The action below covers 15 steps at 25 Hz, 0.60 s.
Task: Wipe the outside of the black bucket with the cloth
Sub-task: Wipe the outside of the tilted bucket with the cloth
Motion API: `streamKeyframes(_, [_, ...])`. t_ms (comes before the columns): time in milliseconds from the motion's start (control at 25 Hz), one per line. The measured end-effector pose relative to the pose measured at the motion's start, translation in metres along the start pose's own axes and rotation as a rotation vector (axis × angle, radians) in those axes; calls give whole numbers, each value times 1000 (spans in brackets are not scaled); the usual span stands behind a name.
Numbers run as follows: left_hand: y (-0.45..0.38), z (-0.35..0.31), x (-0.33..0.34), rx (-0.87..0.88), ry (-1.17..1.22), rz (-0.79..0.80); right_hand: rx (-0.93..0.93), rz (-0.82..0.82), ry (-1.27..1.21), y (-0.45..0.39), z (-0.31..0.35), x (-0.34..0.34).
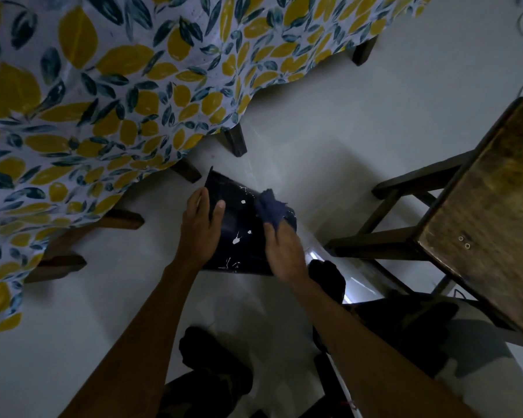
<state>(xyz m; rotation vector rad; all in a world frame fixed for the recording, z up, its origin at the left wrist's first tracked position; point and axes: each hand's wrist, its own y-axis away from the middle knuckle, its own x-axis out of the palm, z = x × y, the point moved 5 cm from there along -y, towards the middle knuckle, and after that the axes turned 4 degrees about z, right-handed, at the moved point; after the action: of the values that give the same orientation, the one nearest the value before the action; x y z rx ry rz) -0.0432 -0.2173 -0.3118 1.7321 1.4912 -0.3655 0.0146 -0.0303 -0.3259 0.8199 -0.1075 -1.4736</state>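
Note:
The black bucket lies on its side on the pale floor, its wall flecked with white paint spots. My left hand grips its left edge, thumb on the outer wall and fingers over the rim. My right hand presses a crumpled dark blue cloth against the bucket's upper right side. The bucket's inside and its far end are hidden.
A table draped in a lemon-print cloth fills the upper left, its dark legs standing close behind the bucket. A wooden stool stands at the right. My dark-socked feet rest on the floor near the bucket.

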Motion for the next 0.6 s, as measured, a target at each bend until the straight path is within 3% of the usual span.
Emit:
streamKeyframes(80, [0, -3, 6, 6, -29, -4, -58, 134, 182, -1, -4, 26])
streamKeyframes(200, [1, -9, 11, 16, -149, -35, -175, 176, 360, -3, -10, 43])
streamKeyframes(320, [4, -9, 15, -10, -317, -49, -205, 169, 381, -5, -13, 45])
streamKeyframes(600, [3, -16, 18, -78, -462, -113, -299, 96, 387, -7, -24, 43])
